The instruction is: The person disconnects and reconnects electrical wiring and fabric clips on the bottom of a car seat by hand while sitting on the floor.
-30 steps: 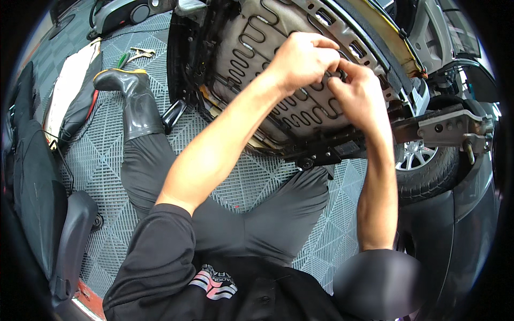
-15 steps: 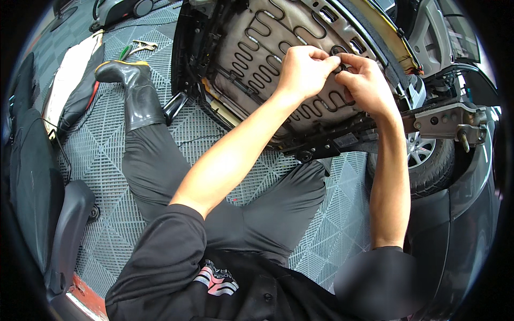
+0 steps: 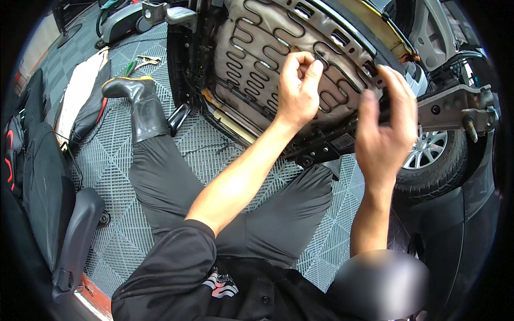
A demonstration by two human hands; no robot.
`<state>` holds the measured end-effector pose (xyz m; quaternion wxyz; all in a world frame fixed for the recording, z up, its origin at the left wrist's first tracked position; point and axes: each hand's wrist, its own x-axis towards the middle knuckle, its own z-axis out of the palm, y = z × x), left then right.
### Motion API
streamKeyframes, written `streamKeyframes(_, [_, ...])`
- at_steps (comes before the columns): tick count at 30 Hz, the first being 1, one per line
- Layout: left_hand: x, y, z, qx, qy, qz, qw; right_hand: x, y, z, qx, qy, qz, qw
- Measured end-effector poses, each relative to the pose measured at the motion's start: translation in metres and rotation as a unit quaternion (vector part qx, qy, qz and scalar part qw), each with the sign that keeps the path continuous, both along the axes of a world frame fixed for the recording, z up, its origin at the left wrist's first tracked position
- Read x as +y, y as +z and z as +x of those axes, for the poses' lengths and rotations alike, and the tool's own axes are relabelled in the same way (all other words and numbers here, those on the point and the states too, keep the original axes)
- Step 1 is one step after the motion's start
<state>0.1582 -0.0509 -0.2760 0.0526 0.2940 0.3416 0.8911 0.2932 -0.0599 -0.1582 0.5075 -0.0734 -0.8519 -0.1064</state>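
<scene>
A car seat (image 3: 235,35) is tipped up in front of the person, its underside turned toward them, at the upper middle of the view; black zigzag springs (image 3: 263,65) run across its greyish-beige backing. The left hand (image 3: 299,91) is raised over this underside with its fingers curled closed and the thumb brought up to the forefinger, just beside a dark looped wire (image 3: 345,75); whether anything thin is pinched there cannot be told. The right hand (image 3: 386,125) is open and somewhat blurred, thumb and fingers spread apart, near the slotted metal bar (image 3: 340,38) along the seat's edge, and it appears to hold nothing. Below the springs, a dark rail with a round bolt (image 3: 304,161) follows the seat's lower side. To the right, past the right hand, a grey metal bracket (image 3: 448,109) juts out above a vehicle wheel (image 3: 428,152) with a silver rim. The person sits with legs apart on a grey grid floor (image 3: 176,206), a shiny black boot (image 3: 145,115) on the left leg. Near its toe lies a pale clamp-like tool (image 3: 147,61), and another dark seat (image 3: 48,198) stands at the far left.
</scene>
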Motion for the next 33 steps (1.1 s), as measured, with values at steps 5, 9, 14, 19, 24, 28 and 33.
streamKeyframes(5, [-0.004, 0.010, 0.003, -0.024, -0.114, 0.103, 0.988, 0.017, -0.046, 0.002, -0.040, 0.054, -0.169, 0.983])
streamKeyframes(9, [-0.033, 0.017, 0.000, -0.007, -0.280, 0.217, 0.935, 0.047, -0.082, -0.030, -0.019, 0.046, -0.153, 0.987])
streamKeyframes(14, [-0.082, 0.031, -0.001, 0.187, -0.069, -0.010, 0.980, 0.044, -0.080, -0.055, 0.000, 0.039, -0.125, 0.991])
streamKeyframes(19, [-0.086, 0.034, -0.027, 0.222, -0.024, -0.088, 0.971, 0.050, -0.072, -0.048, -0.016, 0.031, -0.103, 0.994])
streamKeyframes(24, [-0.065, 0.021, -0.066, 0.151, 0.021, -0.182, 0.971, 0.047, -0.063, -0.047, -0.049, 0.068, -0.061, 0.995])
streamKeyframes(28, [-0.063, 0.006, -0.076, 0.102, -0.023, -0.198, 0.975, 0.041, -0.041, -0.041, -0.120, -0.075, 0.079, 0.987])
streamKeyframes(33, [-0.058, -0.002, -0.076, 0.145, 0.071, -0.203, 0.966, 0.060, -0.029, -0.047, -0.133, -0.034, 0.160, 0.977])
